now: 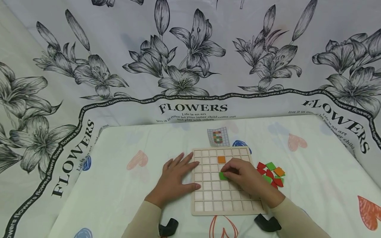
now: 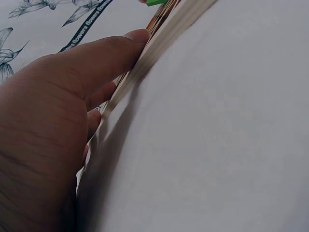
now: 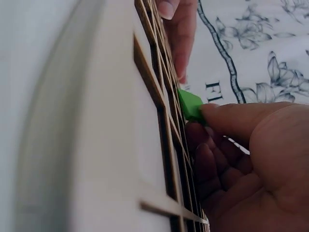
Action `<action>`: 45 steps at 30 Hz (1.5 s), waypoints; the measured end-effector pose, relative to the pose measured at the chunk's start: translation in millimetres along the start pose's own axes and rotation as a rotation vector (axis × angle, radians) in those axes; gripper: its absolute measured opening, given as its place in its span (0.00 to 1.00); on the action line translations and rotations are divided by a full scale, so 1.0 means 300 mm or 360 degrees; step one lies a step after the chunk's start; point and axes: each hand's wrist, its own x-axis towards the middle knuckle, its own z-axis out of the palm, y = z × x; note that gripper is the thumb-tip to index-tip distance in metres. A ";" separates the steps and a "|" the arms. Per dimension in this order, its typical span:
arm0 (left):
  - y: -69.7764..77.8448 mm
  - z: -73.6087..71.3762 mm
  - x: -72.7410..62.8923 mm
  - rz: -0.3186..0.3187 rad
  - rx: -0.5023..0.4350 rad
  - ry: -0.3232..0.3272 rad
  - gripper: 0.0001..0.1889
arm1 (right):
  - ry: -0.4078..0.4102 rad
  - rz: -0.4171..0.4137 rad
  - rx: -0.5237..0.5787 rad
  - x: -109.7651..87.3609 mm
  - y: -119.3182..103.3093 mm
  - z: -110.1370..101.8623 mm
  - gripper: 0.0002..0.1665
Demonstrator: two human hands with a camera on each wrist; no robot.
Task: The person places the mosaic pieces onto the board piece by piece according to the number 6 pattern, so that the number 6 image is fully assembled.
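A wooden grid board (image 1: pixel 197 212) lies on the white cloth, divided into square cells. One orange square tile (image 1: pixel 221 159) sits in a cell near its far edge. Over the middle of the board my right hand (image 1: pixel 245 177) pinches a green tile (image 1: pixel 223 176) between thumb and fingers; in the right wrist view the green tile (image 3: pixel 191 104) is tilted at the grid ridges. My left hand (image 1: pixel 178 178) rests at the board's left edge with its fingers spread, thumb and fingertips on the rim. In the left wrist view the thumb (image 2: pixel 111 53) lies along that edge.
Right of the board is a loose pile of red, green and orange tiles (image 1: pixel 269 173). A printed pattern card (image 1: pixel 218 137) lies beyond the far edge. Black wrist straps (image 1: pixel 267 223) show near both forearms. A flower-printed curtain (image 1: pixel 190 66) hangs behind the table.
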 end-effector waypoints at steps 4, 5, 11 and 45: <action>-0.002 -0.004 -0.001 0.0008 -0.0003 0.0006 0.43 | 0.0020 -0.0038 -0.0017 -0.002 0.000 -0.003 0.07; -0.002 -0.005 -0.001 0.0010 -0.0009 0.0007 0.43 | 0.0024 -0.0046 -0.0014 -0.002 0.000 -0.004 0.06; -0.004 -0.009 -0.003 0.0004 -0.0008 0.0016 0.44 | 0.0039 -0.0080 0.0045 -0.001 0.001 -0.004 0.03; 0.003 -0.007 -0.007 0.0011 -0.0055 0.0007 0.44 | 0.0147 -0.0148 0.0210 -0.022 -0.027 -0.028 0.11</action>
